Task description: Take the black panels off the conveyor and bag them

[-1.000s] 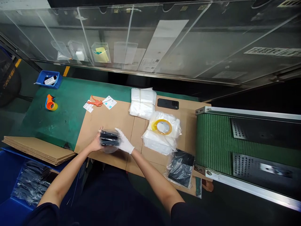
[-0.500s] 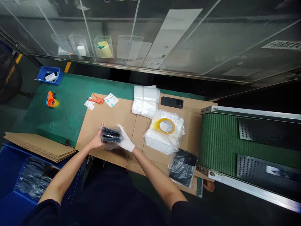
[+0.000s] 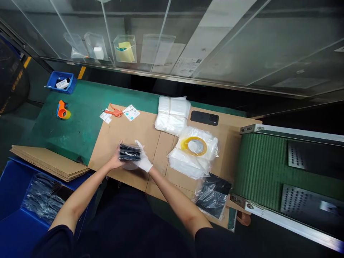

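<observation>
Between my hands is a stack of flat black pieces in clear plastic bags (image 3: pixel 130 152), held edge-up over the cardboard sheet (image 3: pixel 139 129). My bare left hand (image 3: pixel 116 159) grips its left side, the thumb at the far corner. My right hand (image 3: pixel 143 159), in a white glove, presses against the right side. Fingers under the stack are hidden. To the right lie a pile of clear plastic bags (image 3: pixel 185 165) with a roll of yellowish tape (image 3: pixel 205 147) on top, and another bagged black piece (image 3: pixel 213 193).
A conveyor (image 3: pixel 258 168) stands at the right. Beyond my hands are an orange air gun (image 3: pixel 116 112), a tied bundle of bags (image 3: pixel 172 120) and a phone (image 3: pixel 204 118). At left are a tape dispenser (image 3: pixel 63 110), cardboard sheets (image 3: pixel 48 161) and a blue bin (image 3: pixel 13 200) with bagged pieces.
The view has shifted slightly, so the table's things sit a little further right. Both hands keep hold of the bagged stack in nearly the same place.
</observation>
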Tool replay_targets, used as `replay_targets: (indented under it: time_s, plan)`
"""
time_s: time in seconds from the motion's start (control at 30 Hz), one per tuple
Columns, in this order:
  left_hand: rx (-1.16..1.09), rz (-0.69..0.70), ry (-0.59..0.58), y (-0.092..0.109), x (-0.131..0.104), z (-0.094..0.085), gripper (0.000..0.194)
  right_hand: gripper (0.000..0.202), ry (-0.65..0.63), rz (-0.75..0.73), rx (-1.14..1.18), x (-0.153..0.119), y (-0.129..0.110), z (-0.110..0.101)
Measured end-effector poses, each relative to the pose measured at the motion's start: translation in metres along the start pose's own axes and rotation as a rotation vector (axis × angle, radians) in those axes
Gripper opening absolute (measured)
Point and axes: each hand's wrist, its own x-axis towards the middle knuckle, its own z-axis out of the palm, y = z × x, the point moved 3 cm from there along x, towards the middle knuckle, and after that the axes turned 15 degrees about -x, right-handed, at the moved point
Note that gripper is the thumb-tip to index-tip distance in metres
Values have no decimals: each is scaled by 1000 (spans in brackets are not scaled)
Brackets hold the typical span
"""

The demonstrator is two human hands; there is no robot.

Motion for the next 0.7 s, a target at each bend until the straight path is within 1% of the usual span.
replay_targets:
  time_s: [0.1, 0.23, 0.3, 0.37, 0.47, 0.6, 0.7]
  plan:
    - [-25, -2, 29, 4, -3, 2, 103, 71, 24, 66, 82, 4, -2, 5]
    - [28, 31, 10, 6, -9, -2, 92, 69, 17, 47, 9, -3, -11, 1]
    - [45, 36, 0, 5, -12, -6, 96, 68, -5, 46, -25, -8, -17, -4]
    - [44, 29, 0, 3, -14, -12, 106, 68, -31, 58, -39, -11, -23, -9]
    - [49, 27, -12, 2, -14, -19, 116, 66, -64, 106, -15, -12, -26, -11]
    - [90, 41, -44, 5, -10, -19, 113, 65, -83, 155, 45, -10, -22, -4]
    - [106, 51, -48, 4, -6, -14, 105, 68, -87, 142, 60, -9, -18, 3]
